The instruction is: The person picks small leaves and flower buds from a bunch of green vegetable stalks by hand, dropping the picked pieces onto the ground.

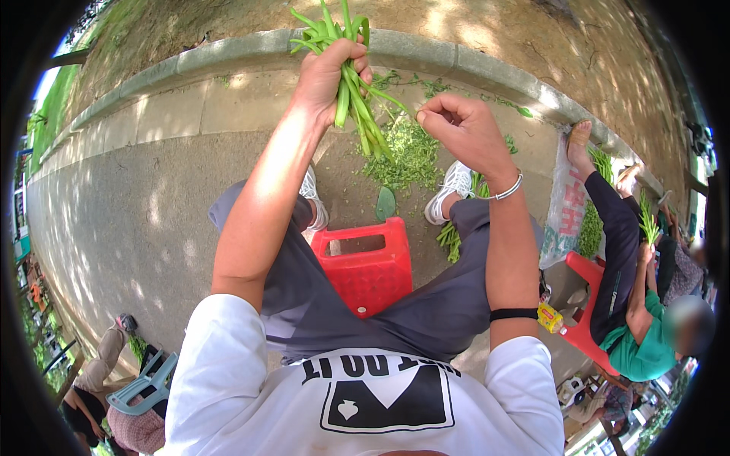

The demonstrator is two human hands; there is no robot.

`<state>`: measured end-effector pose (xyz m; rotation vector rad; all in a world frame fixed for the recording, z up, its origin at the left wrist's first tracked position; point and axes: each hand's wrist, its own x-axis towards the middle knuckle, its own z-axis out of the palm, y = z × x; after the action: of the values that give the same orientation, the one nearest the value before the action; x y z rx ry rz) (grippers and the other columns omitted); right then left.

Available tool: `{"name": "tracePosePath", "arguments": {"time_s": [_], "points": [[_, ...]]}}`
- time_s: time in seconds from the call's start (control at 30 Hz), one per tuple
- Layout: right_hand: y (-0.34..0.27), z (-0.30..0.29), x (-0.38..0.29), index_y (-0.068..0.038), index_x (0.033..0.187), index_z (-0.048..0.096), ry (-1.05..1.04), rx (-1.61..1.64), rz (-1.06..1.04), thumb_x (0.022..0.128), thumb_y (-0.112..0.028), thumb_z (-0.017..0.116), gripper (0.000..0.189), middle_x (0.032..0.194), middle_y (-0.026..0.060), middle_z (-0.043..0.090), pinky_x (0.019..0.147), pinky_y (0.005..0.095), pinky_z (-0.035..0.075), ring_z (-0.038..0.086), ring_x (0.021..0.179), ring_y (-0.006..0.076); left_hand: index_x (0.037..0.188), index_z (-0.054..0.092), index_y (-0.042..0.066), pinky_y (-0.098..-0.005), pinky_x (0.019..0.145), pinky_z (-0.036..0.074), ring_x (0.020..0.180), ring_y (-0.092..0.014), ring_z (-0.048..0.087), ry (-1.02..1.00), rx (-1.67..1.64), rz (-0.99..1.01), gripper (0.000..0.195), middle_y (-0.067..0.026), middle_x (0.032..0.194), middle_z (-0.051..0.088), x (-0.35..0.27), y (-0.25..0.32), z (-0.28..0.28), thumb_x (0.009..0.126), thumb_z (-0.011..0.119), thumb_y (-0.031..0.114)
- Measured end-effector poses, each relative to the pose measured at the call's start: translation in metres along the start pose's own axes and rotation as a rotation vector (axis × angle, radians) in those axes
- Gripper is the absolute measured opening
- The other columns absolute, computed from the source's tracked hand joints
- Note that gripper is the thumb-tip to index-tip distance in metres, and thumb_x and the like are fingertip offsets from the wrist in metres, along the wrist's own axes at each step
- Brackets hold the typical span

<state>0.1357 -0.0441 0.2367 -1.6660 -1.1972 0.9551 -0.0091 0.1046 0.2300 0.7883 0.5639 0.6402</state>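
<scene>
My left hand [331,71] is closed around a bunch of long green vegetable stalks [356,111], held out above the pavement. One thin stalk sticks out sideways from the bunch towards my right hand [465,134]. Its tip is pinched between the thumb and index finger there; the very end is hidden. Below the bunch, a loose heap of green leaves and trimmings [402,151] covers the ground between my shoes. More green stalks [450,239] lie beside my right shoe, partly behind my leg.
A red plastic stool [365,262] is between my legs. A stone kerb [410,50] curves ahead, with bare soil beyond. At right, a person in green [639,347] sits on a red chair [587,336] holding stalks, near a plastic sack [562,211]. A blue-grey stool [142,387] stands behind left.
</scene>
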Motion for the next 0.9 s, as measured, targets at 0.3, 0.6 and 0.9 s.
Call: {"name": "tracePosePath", "arguments": {"time_s": [0.3,0.6,0.9], "points": [[0.005,0.006,0.013,-0.001,0.071,0.061,0.374,0.186,0.04,0.073,-0.01,0.056,0.01,0.06,-0.0012,0.054,0.048,0.0185,0.038,0.048,0.053,0.0043,0.087,0.05,0.0,-0.0246,0.04,0.042,0.049,-0.014,0.054,0.094,-0.028,0.005,0.017,-0.0042,0.058,0.051,-0.001,-0.009,0.006,0.074,0.055,0.008],[0.002,-0.01,0.024,-0.002,0.079,0.063,0.599,0.457,0.209,0.074,-0.014,0.058,0.014,0.07,0.0007,0.059,0.049,0.0182,0.039,0.05,0.057,0.0058,0.088,0.044,0.005,-0.0201,0.042,0.038,0.053,-0.01,0.047,0.054,-0.215,0.007,0.012,0.0001,0.062,0.044,0.001,0.003,0.001,0.079,0.052,0.009],[-0.016,0.02,0.01,-0.004,0.087,0.063,0.561,0.201,-0.273,0.073,-0.01,0.066,0.015,0.077,-0.0007,0.058,0.05,0.0164,0.04,0.053,0.061,0.0037,0.076,0.049,0.002,-0.0258,0.041,0.044,0.05,-0.015,0.052,0.233,-0.203,0.011,0.007,-0.0048,0.06,0.05,0.009,-0.002,-0.013,0.075,0.055,0.006]]}}
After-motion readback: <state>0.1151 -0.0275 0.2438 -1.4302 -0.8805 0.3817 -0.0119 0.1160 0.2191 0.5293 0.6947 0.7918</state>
